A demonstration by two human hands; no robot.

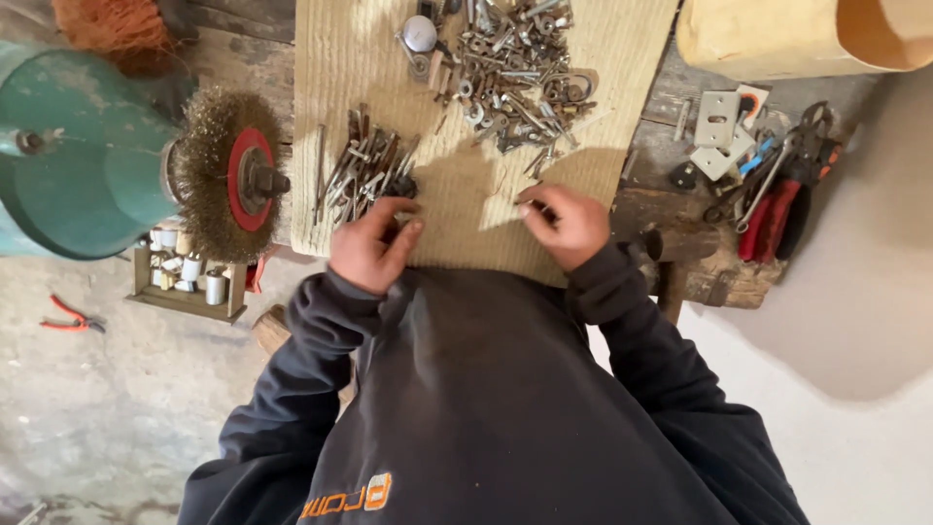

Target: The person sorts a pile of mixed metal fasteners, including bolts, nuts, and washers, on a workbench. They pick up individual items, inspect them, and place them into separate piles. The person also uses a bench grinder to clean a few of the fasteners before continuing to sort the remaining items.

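Left hand: my left hand [369,248] sits at centre-left of the frame on the woven mat [330,87], fingers [403,233] curled; a small dark part seems pinched at their tips, but I cannot tell for sure.
Right hand: my right hand [569,226] lies just right of centre on the same mat, fingers bent inward around something small and thin; I cannot tell what it is.
Sorted pile: a tight cluster of long nails and screws [362,170] lies just above the left hand, touching its fingertips.
Mixed heap: a loose heap of bolts, nuts and washers [510,68] spreads across the top centre of the mat, well apart from both hands.
Worktop: the mat covers a worn wooden worktop [671,219].
Wire wheel: a brass wire brush wheel [228,175] with a red hub stands at the left, mounted on a green grinder [78,156].
Pliers: red-handled pliers [777,209] and other tools lie at the right edge of the worktop; another red pair [70,319] is on the floor, lower left.
Small tray: a wooden tray of small cylinders [190,277] sits below the wheel.
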